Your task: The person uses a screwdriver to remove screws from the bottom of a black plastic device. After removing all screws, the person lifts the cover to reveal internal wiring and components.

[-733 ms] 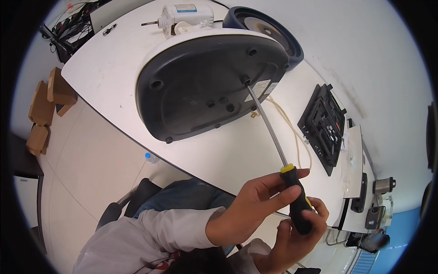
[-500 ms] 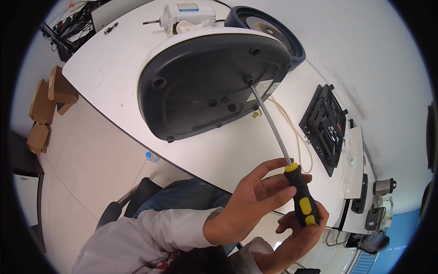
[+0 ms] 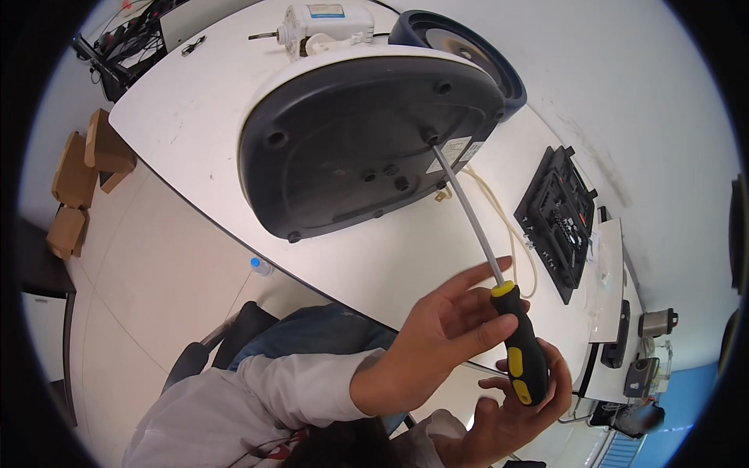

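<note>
A long screwdriver with a black and yellow handle slants up from my hands. Its steel shaft ends in a recessed hole on the dark underside of a white-rimmed appliance base, which stands tipped up on the table. My left hand grips the upper handle near the yellow collar, thumb in front and fingers behind, index finger stretched past the shaft. Around the butt of the handle curl the fingers of my right hand, with its thumb standing off. The tool's tip is hidden in the hole.
Behind the base lie a white motor with a metal shaft and a round dark-blue rimmed part. To the right, a pale cord runs near an opened black tool case. Cardboard boxes and a blue-capped bottle are at floor level.
The screwdriver handle has turned, its yellow patches now facing left. My right hand's thumb has come away from the handle. The view has shifted slightly.
</note>
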`<state>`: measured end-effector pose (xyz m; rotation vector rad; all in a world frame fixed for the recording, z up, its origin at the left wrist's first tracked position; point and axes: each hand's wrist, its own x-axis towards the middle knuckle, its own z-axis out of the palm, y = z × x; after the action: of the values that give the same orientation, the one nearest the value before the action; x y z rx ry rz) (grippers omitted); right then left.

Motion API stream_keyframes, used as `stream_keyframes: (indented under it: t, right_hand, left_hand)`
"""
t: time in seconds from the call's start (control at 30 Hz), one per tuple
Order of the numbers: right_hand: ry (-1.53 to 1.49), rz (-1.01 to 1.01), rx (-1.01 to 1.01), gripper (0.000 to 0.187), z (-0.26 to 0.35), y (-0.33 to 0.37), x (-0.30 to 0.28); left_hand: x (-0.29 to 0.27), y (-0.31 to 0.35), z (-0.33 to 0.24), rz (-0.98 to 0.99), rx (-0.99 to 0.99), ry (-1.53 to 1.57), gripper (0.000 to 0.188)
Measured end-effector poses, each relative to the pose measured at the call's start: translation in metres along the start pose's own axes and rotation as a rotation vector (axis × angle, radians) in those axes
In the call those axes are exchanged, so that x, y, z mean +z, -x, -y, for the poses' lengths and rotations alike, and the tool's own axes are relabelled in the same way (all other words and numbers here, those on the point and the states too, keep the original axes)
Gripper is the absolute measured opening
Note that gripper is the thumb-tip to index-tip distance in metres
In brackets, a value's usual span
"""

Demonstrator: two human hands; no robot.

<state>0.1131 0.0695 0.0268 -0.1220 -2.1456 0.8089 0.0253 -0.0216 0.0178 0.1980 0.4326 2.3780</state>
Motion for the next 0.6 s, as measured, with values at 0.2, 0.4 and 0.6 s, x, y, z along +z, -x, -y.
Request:
stream_keyframes:
  t: [0.2, 0.4, 0.6]
  right_hand:
    - [-0.024, 0.006, 0.334, 0.045, 0.006, -0.002, -0.002]
    - [-0.038, 0.011, 0.110, 0.027, 0.004, 0.000, 0.001]
    - [-0.043, 0.047, -0.104, 0.016, 0.000, -0.002, -0.001]
  left_hand:
    - [-0.003, 0.001, 0.000, 0.010, 0.062, 0.067, 0.052]
    - [0.000, 0.000, -0.001, 0.025, 0.117, -0.009, 0.045]
    - [-0.007, -0.001, -0.004, -0.009, 0.050, -0.047, 0.045]
